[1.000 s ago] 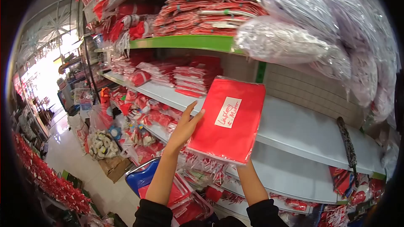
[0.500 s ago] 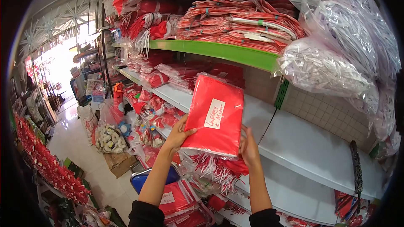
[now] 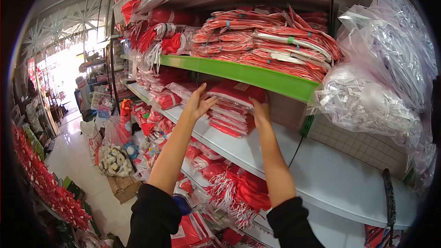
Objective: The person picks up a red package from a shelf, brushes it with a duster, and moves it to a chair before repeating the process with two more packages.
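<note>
a long white shelf [image 3: 321, 174] is running from near right to far left, under a green-edged shelf [image 3: 257, 76]. clear bags [image 3: 367, 101] are bulging at the right. a stack of red packets [image 3: 229, 121] is sitting on the white shelf, and the top red packet [image 3: 234, 93] is lying flat on it. the left hand [image 3: 200, 102] is spreading open against its left end. the right hand [image 3: 261, 111] is pressing its right end, grip impossible to tell.

Black sleeves [image 3: 154, 211] (bunched near the elbows); left hand [image 3: 200, 103] and right hand [image 3: 261, 111] bare.
</note>
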Motion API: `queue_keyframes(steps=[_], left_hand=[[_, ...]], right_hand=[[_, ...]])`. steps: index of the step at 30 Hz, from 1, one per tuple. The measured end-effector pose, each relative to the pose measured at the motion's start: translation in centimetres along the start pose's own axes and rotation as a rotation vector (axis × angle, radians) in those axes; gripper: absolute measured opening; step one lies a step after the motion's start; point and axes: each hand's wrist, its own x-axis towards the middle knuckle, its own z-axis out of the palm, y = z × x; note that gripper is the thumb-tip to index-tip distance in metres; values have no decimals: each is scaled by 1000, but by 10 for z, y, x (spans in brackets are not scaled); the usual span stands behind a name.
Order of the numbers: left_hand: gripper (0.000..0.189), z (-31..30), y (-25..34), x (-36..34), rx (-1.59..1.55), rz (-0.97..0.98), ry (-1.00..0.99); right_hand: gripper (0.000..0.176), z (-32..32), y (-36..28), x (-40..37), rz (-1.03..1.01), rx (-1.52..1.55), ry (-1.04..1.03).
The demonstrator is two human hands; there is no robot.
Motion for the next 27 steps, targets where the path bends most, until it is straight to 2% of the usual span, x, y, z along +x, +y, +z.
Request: queue_keyframes(steps=[1, 2, 3, 4, 5, 6, 7, 9, 11, 12, 15, 18, 21, 24, 27], left_hand=[[57, 5, 0, 4, 15, 28, 80], [65, -10, -9, 20, 186, 56, 81], [64, -12, -19, 19, 377, 122, 64], [63, -14, -32, 18, 564, 187, 45], [63, -17, -42, 16, 748, 252, 26], [61, -19, -45, 13, 889, 216, -28], [59, -19, -46, 7, 1028, 180, -82], [55, -28, -55, 8, 1249, 263, -163], [51, -42, -71, 21, 1401, 510, -215], [48, -39, -73, 20, 1417, 527, -226], [53, -43, -81, 36, 1586, 576, -287], [57, -46, -88, 37, 1765, 712, -325], [60, -47, -92, 23, 1798, 623, -190], [61, -44, -83, 11, 1894, 534, -173], [62, -39, -79, 6, 1894, 495, -162]], right_hand=[[71, -2, 41, 37, -64, -105, -5], [72, -1, 53, 47, -107, -252, 21], [72, 1, 65, 57, -147, -400, 54], [74, 3, 50, 48, -169, -594, 116], [68, 4, 38, 33, -264, -705, 146], [63, 8, 17, 14, -358, -819, 188], [57, 11, 7, 0, -488, -949, 152], [46, 16, 1, -17, -746, -1201, 76], [36, 19, 13, -22, -797, -1223, -58], [32, 21, 15, -22, -823, -1232, -123], [29, 23, 16, -21, -412, -1126, -169], [28, 19, 32, -15, -520, -1118, -39], [26, 16, 32, -19, -659, -1265, 109], [26, 14, 33, -23, -656, -1266, 147], [30, 18, 31, -26, -544, -1288, 99]])
